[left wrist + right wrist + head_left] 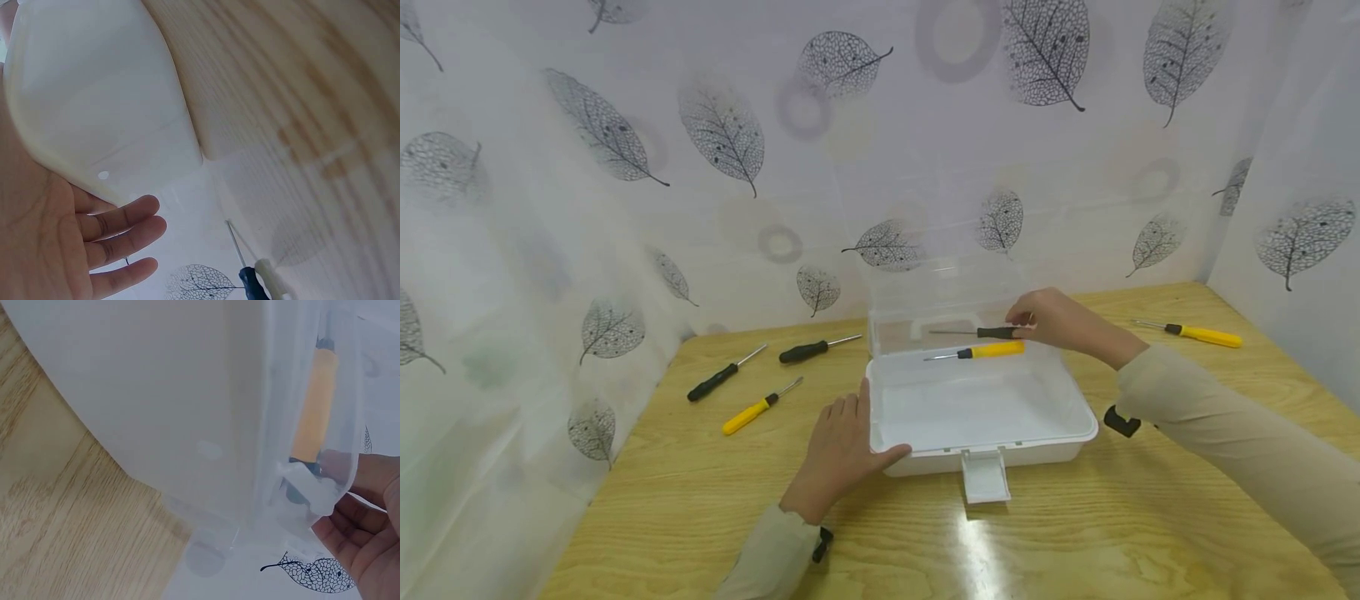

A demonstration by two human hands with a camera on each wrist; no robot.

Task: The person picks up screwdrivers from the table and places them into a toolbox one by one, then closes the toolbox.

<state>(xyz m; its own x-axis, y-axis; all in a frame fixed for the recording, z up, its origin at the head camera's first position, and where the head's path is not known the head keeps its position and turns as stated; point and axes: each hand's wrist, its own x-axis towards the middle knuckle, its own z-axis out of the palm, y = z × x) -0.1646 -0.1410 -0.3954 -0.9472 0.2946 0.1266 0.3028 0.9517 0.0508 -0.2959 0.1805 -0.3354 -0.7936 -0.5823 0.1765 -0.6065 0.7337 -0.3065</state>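
Note:
A white plastic box (985,454) stands on the table with its translucent lid (917,292) swung back. My left hand (842,442) rests on the box's left side and front corner, fingers extended and thumb along the rim. My right hand (1060,321) is at the back right, its fingertips pinching the handle end of a black screwdriver (998,332). That screwdriver lies level against the lid, its shaft pointing left. Just in front of it is a yellow screwdriver (997,349), by the back rim. The right wrist view shows the yellow handle (314,406) through translucent plastic.
To the box's left lie two black screwdrivers (715,382) and a yellow screwdriver (748,417). Another yellow screwdriver (1210,337) is at the far right. The box's front latch (987,479) hangs down. A leaf-print curtain (722,208) encloses the table's back and sides.

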